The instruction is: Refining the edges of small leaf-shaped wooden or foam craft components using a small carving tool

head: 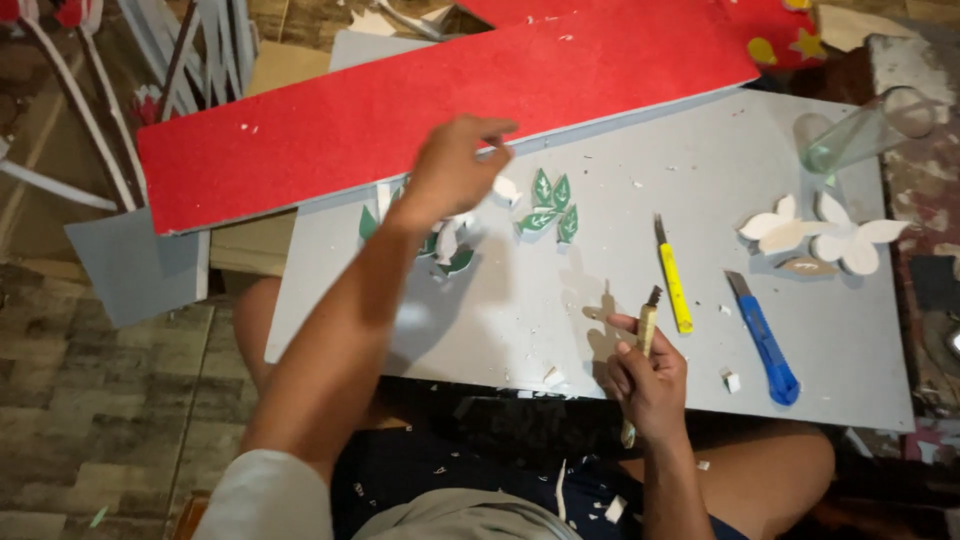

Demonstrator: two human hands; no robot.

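My right hand [648, 378] grips a small knife with a pale wooden handle [646, 330], its blade pointing up, at the near edge of the grey board [620, 180] on my lap. My left hand [455, 165] reaches out over the board, fingers curled around a small white foam piece [506, 187], just above a cluster of green and white leaf cut-outs [548, 210]. More leaf pieces [445, 250] lie under my left wrist.
A yellow utility knife [675, 285] and a blue utility knife [765, 340] lie on the board to the right. White flower-shaped cut-outs [825, 235] sit near a clear glass [860, 130] lying on its side. A long red sheet [430, 100] overlaps the board's far edge.
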